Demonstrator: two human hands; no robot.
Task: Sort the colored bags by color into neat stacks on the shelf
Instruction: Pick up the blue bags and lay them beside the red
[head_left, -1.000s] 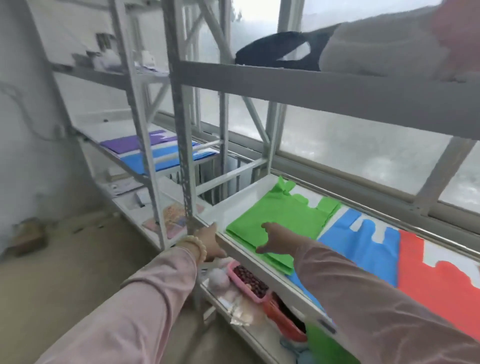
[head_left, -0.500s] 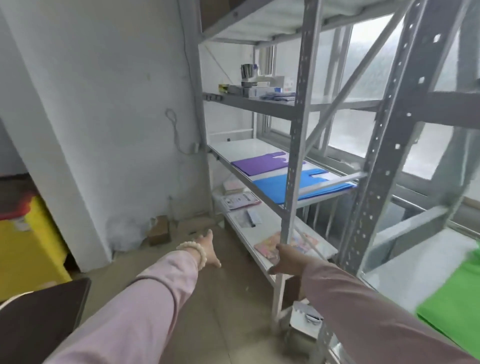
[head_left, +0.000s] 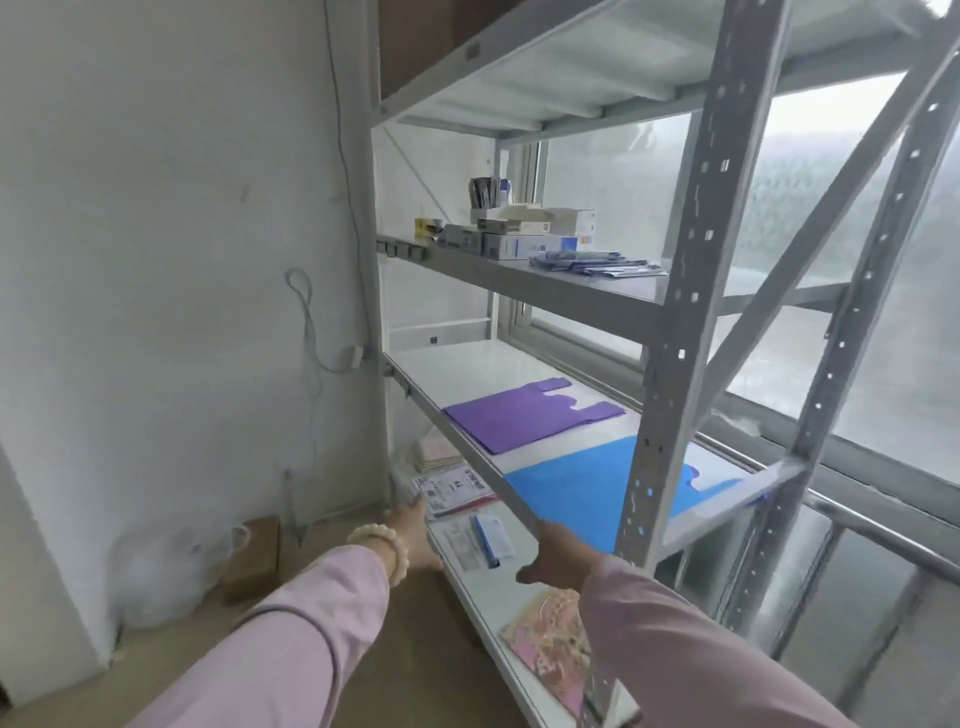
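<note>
A purple bag lies flat on the middle board of a grey metal shelf. Right beside it, nearer to me, lies a blue bag, partly hidden by an upright post. My left hand, with a bead bracelet at the wrist, reaches out below the shelf's front edge and holds nothing. My right hand hovers just under the front edge near the blue bag, fingers loose and with nothing in them.
The lower board carries papers, a small blue-and-white box and a pink patterned sheet. Boxes and a cup of pens stand on the upper board. Perforated posts stand close on the right. A cardboard box sits on the floor.
My view has swung left from the green, blue and red bags to the shelf with the purple and blue bags. Both hands have left the green bag and reach toward this shelf.
</note>
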